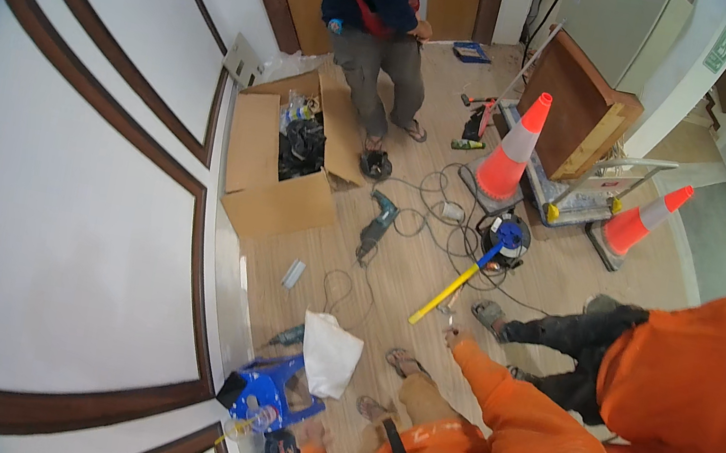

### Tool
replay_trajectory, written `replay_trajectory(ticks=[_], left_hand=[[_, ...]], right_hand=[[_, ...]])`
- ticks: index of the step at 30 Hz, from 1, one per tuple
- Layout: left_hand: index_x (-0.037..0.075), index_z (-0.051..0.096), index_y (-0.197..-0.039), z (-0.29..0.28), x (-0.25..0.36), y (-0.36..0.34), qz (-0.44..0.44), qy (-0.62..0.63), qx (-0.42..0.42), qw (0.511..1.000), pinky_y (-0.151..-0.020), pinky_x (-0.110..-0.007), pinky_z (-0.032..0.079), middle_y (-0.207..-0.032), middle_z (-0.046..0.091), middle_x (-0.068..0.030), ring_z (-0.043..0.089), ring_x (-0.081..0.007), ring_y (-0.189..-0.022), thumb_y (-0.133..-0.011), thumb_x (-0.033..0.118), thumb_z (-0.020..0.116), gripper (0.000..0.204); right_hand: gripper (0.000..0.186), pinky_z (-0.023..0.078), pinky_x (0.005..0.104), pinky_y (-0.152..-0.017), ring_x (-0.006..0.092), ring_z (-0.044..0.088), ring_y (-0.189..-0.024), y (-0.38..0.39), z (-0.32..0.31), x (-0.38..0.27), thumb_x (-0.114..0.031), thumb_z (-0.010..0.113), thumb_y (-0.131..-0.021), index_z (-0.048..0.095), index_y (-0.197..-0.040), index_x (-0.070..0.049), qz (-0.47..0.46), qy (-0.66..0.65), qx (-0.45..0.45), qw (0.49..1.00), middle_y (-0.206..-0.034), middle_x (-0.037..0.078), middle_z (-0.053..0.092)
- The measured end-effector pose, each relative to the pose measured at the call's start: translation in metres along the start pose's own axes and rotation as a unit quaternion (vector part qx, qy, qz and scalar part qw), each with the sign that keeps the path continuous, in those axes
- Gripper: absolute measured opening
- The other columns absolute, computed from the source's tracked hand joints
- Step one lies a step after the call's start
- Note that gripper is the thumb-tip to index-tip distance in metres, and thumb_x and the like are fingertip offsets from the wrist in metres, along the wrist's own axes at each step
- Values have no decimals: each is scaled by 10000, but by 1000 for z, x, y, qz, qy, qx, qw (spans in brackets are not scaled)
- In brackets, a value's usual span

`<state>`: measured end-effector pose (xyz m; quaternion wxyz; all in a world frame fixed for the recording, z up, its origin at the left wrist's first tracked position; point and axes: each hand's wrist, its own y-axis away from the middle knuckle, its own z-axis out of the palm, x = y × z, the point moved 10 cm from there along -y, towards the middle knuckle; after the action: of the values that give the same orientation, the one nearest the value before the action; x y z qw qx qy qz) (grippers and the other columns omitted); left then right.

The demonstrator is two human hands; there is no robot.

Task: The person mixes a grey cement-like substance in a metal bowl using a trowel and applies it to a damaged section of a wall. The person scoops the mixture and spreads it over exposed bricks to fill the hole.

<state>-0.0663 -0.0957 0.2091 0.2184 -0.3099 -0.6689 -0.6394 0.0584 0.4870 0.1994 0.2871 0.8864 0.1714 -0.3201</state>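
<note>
My right hand (457, 336), at the end of an orange sleeve, is closed on a small metal object (450, 323), too small to identify, near the tip of a yellow-handled tool with a blue head (453, 290). My left hand (315, 434) is low, fingers apart and apparently empty, beside a blue plastic stool (264, 388) with a plastic bottle (262, 419) at it. A white sack (330, 355) lies over by the stool. A dark bag (282, 450) is just left of that hand. Drills (378, 224) and cables lie on the floor ahead.
One co-worker (368, 26) stands by an open cardboard box (252, 141); another in orange (684, 376) is close on my right. Two traffic cones (509, 155) flank a trolley (589, 197) carrying a wooden panel (572, 98). A cable reel (498, 249) and a panelled wall (83, 180) border the work area.
</note>
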Motion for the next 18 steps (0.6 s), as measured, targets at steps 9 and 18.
replay_trajectory(ticks=[9,18], left_hand=[[96,479,-1371,-31,-8,12,-62,-12,-33,997,-732,-433,555,-1264,622,-168,662,-266,-928,-904,68,607,485],[150,559,-1334,-129,-157,55,-222,-205,-49,952,-780,-491,530,-1229,641,-144,657,-287,-926,-910,249,622,440]], right_hand=[[172,554,295,-569,159,661,-643,153,-16,-15,-31,583,-894,723,-994,-25,50,-30,-91,994,-757,83,677],[165,544,407,-679,275,689,-733,316,-25,183,-206,614,-903,716,-932,-80,161,53,-62,984,-825,136,720]])
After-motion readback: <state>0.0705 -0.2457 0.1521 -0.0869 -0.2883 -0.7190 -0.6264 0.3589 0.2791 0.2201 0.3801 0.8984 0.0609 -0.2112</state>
